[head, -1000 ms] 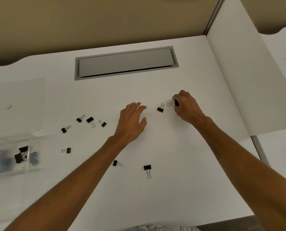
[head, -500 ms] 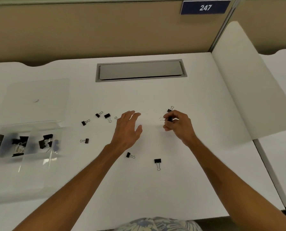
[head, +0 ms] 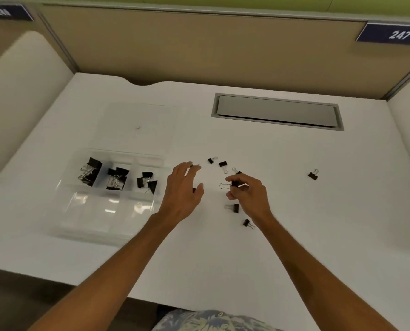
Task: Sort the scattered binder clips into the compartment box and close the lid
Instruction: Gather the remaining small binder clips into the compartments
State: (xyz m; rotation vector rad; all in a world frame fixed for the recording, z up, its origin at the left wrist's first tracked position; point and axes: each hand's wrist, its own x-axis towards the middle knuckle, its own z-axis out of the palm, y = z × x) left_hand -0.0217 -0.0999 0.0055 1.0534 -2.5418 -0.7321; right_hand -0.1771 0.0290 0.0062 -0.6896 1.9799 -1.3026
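Centre frame, the right hand (head: 249, 194) pinches a binder clip (head: 234, 184); the left hand (head: 181, 189) is loose, empty. Upper right, a blue sign (head: 399, 34) reads "247"; the second sign (head: 3, 11), upper left, appears too blurred to read.

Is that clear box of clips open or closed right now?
Open. The clear lid lies flat on the desk behind the compartment box, leaving its clips uncovered.
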